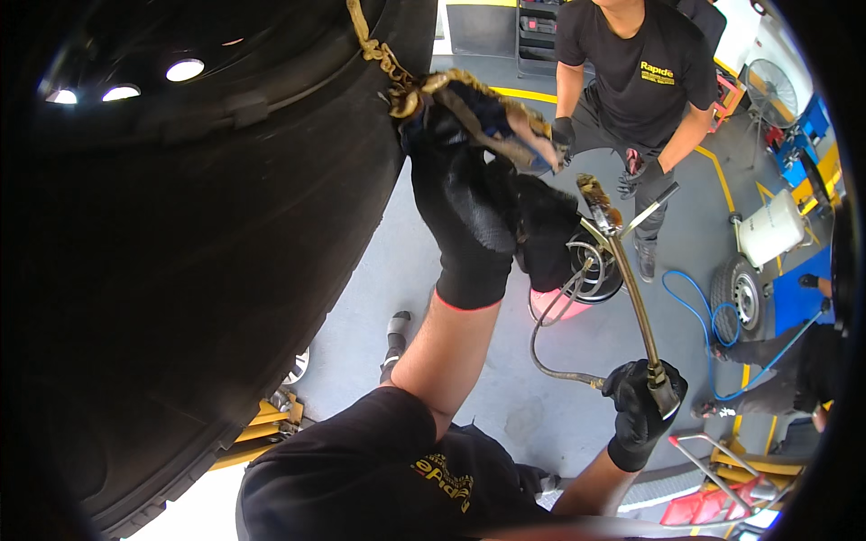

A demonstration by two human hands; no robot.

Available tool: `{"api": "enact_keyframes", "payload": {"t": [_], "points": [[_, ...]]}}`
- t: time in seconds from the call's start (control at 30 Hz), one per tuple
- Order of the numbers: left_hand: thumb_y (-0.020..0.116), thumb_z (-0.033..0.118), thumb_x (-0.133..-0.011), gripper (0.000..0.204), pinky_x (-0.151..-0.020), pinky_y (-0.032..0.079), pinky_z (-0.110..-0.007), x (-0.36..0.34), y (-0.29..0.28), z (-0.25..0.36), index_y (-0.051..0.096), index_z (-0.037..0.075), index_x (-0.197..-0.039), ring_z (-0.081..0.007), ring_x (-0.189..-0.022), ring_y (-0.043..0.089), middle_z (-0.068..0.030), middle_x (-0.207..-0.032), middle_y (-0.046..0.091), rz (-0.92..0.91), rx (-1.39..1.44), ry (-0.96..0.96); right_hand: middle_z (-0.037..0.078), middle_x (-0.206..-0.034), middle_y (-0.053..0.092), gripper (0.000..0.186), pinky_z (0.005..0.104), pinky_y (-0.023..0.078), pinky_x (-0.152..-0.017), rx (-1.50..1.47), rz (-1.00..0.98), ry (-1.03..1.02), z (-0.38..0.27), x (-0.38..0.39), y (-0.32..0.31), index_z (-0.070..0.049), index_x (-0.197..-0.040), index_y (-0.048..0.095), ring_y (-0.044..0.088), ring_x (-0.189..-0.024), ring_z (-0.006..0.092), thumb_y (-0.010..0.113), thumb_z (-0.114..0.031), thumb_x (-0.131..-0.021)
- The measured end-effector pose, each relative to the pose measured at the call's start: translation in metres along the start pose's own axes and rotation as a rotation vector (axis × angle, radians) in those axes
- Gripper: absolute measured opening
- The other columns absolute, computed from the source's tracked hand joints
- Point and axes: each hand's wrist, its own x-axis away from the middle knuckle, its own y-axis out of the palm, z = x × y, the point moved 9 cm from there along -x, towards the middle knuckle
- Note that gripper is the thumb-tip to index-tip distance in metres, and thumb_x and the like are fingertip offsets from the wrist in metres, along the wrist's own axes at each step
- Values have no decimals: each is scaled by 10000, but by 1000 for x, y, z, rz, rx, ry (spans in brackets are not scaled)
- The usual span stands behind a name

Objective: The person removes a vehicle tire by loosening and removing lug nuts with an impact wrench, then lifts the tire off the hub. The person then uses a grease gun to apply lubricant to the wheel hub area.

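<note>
My left hand (462, 203), in a black glove, is raised beside the large black tyre (225, 288) and closed on a crumpled rag (496, 122) smeared with yellowish-brown grease. A thick string of grease (368, 41) hangs above it against the tyre side. Dark material (544, 234) shows beside the left hand; I cannot tell whether it is cloth or a glove. My right hand (642, 410), also black-gloved, is lower right and wrapped round the handle of a grease gun (639, 302). Its metal tube points up, with a greasy tip, and a hose (550, 368) joins at the handle.
The hose leads to a pink bucket (561, 305) with a black top. A co-worker (636, 77) in gloves stands beyond; another person (794, 361) is at right. A wheel (740, 298), blue air hose (690, 281), white drum (771, 225) and red equipment (713, 500) are at right.
</note>
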Motion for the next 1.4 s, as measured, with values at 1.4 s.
{"api": "enact_keyframes", "payload": {"t": [1.4], "points": [[401, 521, -1070, 542, -862, 517, -540, 306, -40, -393, 555, 147, -1430, -282, -913, 710, -158, -1151, 707, -167, 536, -1373, 142, -735, 657, 152, 293, 443, -534, -377, 468, 130, 138, 130, -240, 43, -919, 616, 561, -585, 139, 676, -95, -941]]}}
